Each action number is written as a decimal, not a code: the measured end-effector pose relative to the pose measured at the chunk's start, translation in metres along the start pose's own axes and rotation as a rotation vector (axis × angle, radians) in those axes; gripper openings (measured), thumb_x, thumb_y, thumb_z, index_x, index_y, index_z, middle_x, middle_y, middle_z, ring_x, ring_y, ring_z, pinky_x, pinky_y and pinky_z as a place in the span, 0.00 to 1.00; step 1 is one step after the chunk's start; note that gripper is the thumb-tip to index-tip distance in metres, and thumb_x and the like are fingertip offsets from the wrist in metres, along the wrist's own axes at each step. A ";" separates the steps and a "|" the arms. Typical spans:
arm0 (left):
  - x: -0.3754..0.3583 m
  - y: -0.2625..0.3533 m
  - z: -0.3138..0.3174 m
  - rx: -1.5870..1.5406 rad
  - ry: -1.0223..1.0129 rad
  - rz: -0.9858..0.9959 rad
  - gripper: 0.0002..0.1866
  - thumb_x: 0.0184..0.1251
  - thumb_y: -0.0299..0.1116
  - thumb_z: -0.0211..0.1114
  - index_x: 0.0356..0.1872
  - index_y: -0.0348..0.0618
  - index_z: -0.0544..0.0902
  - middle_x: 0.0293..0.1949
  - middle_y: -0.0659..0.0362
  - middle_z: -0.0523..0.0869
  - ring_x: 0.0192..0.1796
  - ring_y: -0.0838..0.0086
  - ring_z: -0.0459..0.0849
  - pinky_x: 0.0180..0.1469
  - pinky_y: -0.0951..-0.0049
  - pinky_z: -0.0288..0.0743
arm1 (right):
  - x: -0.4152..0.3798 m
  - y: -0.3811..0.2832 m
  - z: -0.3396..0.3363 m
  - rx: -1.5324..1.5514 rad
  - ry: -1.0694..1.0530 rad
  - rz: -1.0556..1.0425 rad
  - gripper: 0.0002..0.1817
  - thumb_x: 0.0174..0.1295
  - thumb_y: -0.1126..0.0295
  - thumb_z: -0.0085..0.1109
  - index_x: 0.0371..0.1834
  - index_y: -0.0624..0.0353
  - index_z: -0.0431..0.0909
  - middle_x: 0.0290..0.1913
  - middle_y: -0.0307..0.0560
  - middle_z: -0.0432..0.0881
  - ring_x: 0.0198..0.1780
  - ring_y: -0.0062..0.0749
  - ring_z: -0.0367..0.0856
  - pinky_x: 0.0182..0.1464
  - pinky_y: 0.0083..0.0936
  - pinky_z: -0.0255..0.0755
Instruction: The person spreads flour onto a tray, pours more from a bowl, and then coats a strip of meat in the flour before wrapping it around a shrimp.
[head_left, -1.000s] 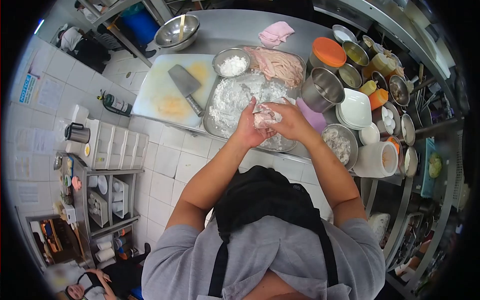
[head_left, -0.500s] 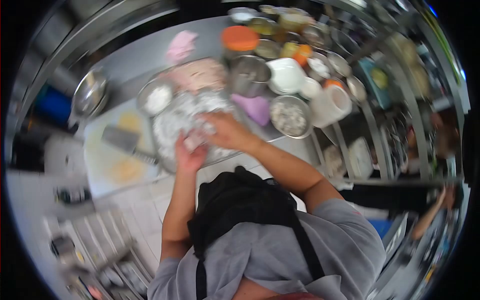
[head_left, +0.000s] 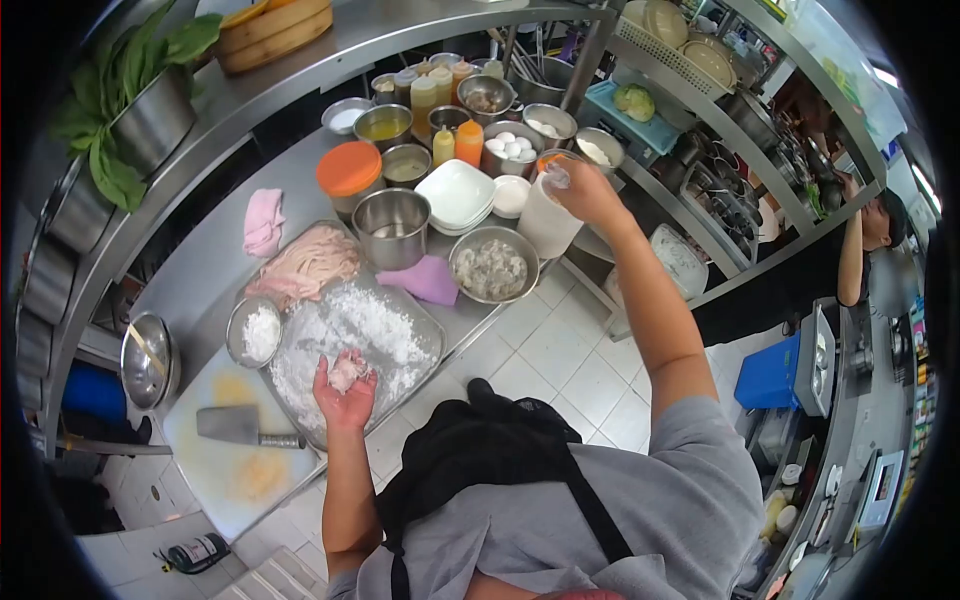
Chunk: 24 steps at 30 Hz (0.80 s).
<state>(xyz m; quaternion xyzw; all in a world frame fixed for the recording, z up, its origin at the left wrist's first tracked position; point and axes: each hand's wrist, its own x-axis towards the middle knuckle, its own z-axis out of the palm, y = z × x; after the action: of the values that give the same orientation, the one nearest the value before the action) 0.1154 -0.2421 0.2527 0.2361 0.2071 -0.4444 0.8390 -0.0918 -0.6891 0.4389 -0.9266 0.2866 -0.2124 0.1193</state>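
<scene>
My left hand (head_left: 347, 402) is cupped palm up over the floured metal tray (head_left: 432, 335), with a lump of pink raw meat (head_left: 349, 371) in it. At the far right, my right hand (head_left: 592, 196) is over the mouth of a tall white plastic container (head_left: 548, 225). Its fingers are bent around something pale and translucent that I cannot make out. White flour (head_left: 350, 325) coats much of the tray, and a pink mass of raw meat (head_left: 312, 262) lies at its far end. A metal bowl of flour (head_left: 261, 332) stands at the tray's left edge.
A cleaver (head_left: 228, 424) lies on the white cutting board (head_left: 190, 480). Beside the tray are a metal pot (head_left: 391, 228), a purple cloth (head_left: 425, 280), and a bowl of greyish pieces (head_left: 494, 264). White dishes (head_left: 455, 193) stand behind. A person (head_left: 790, 285) works at right.
My right hand has left my left hand above the tray and moved right to the white container. My left hand stays over the tray with the meat. The view has shifted.
</scene>
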 end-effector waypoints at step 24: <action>0.010 -0.048 0.067 -0.236 -0.076 0.154 0.33 0.74 0.62 0.54 0.55 0.36 0.78 0.62 0.40 0.80 0.64 0.54 0.81 0.68 0.58 0.69 | 0.079 0.167 0.091 -0.220 -0.446 -0.435 0.16 0.49 0.78 0.58 0.43 0.62 0.85 0.43 0.62 0.86 0.50 0.61 0.84 0.53 0.45 0.78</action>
<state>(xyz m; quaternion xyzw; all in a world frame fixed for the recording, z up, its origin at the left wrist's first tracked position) 0.0896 -0.3107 0.2910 0.1339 0.2074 -0.3599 0.8997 -0.0710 -0.8607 0.3270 -0.9971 0.0699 0.0077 0.0300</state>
